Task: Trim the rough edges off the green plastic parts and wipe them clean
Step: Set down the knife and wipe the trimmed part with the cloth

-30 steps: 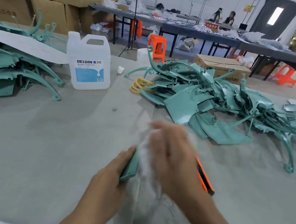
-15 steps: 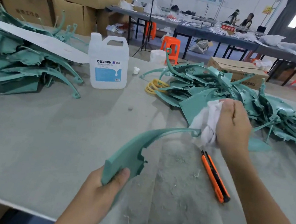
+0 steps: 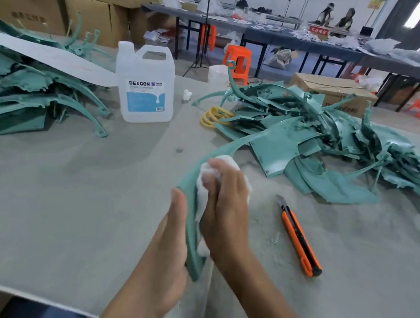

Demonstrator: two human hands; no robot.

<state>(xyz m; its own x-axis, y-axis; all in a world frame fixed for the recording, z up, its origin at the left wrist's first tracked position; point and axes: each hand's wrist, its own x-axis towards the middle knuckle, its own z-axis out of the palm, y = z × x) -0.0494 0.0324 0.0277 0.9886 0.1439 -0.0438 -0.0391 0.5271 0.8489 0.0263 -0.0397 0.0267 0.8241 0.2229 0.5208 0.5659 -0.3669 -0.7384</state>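
Head view showed your left hand [image 3: 167, 254] with its grip curled round the lower end of the curved green part [image 3: 190, 225] above the bench [image 3: 63, 206], while your right hand [image 3: 223, 208] pinched a white cloth [image 3: 204, 184] against it, the orange knife [image 3: 299, 240] lying near.

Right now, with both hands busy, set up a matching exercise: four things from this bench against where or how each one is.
1 white cloth
2 utility knife
3 clear jug
4 curved green part

A lying flat on the table
B gripped by the left hand
C standing upright on the table
D bunched in the right hand

Pairs: 1-D, 2-A, 3-C, 4-B
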